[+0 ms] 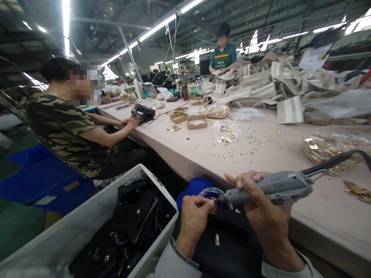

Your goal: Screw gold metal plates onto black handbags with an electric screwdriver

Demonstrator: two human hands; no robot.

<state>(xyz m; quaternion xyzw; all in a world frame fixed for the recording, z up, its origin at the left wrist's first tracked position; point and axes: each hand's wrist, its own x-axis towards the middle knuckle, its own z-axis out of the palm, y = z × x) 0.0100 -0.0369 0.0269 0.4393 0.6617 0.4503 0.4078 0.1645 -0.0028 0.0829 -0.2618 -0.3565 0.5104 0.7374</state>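
My right hand [262,200] is wrapped round a grey electric screwdriver [278,187], its black cord running off to the right. The tool's tip points left at a small gold metal plate [213,206]. Thumb and fingers of my left hand [194,216] pinch that plate at the edge of a black bag [228,243] lying in my lap. A gold clasp piece [217,239] shows on the bag's front. Whether a screw sits at the tip is too small to tell.
Left of me stands a grey crate [87,208] of black bags. The table [162,146] holds small black bits, gold fittings [226,135], cardboard trays [197,122] and a heap of beige straps [255,81]. One co-worker [66,127] sits at the left; another [223,54] stands behind the table.
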